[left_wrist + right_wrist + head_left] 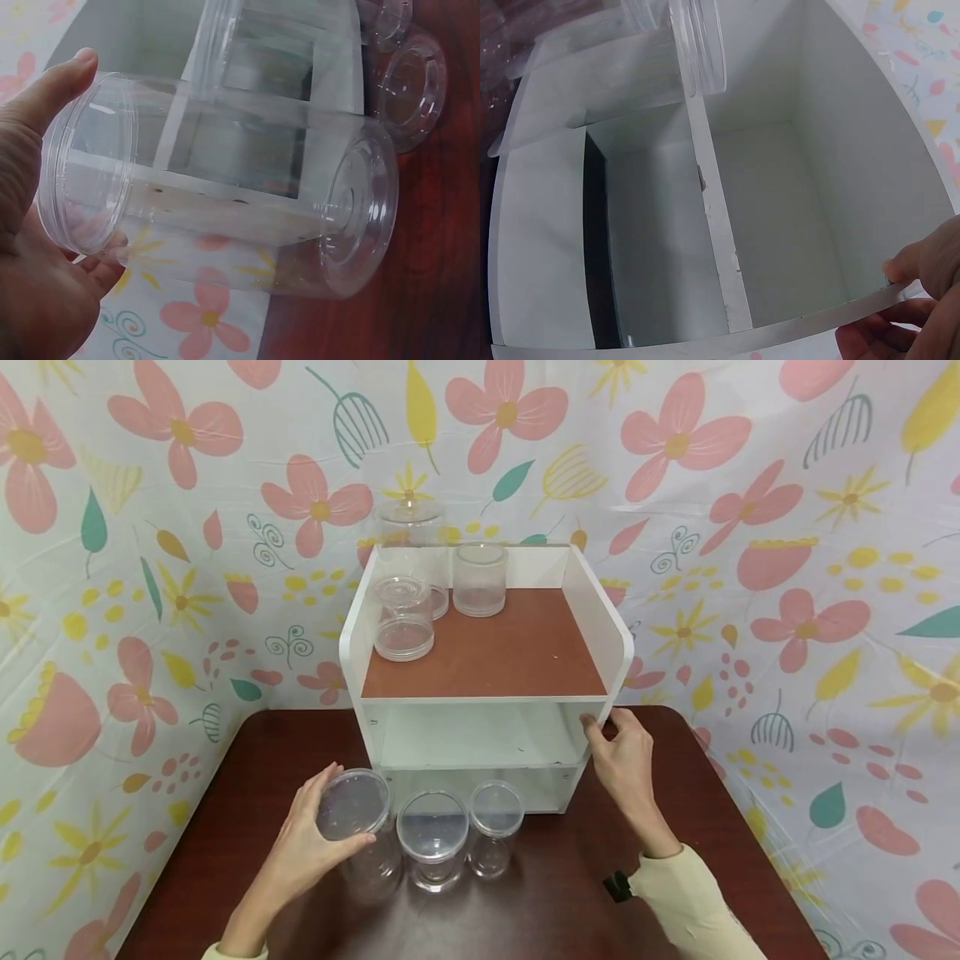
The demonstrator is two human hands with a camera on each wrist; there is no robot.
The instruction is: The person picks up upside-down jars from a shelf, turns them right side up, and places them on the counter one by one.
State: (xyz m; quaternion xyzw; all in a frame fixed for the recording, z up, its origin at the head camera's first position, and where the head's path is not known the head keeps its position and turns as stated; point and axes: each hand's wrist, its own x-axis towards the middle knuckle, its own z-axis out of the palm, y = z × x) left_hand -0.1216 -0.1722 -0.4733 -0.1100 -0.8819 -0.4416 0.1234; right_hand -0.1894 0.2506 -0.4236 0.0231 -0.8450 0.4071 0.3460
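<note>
In the head view my left hand (303, 839) grips a tall clear jar (372, 864) around its lid (354, 804), at the table's front left. Seen from the left wrist, thumb and fingers curl round the lidded end of that jar (240, 187), which looks see-through with nothing inside. My right hand (628, 764) pinches the front edge of the right side panel of a white shelf unit (483, 700), just below its top board. The right wrist view has the thumb inside the panel (874, 300) and the fingers outside.
Beside the gripped jar stand a medium lidded jar (432, 837) and a smaller one (497, 818), before the shelf's lower compartment. On the brown top board (510, 652) sit three clear jars, including a front one (405, 635) and a back one (480, 581). Floral cloth (750, 610) hangs behind.
</note>
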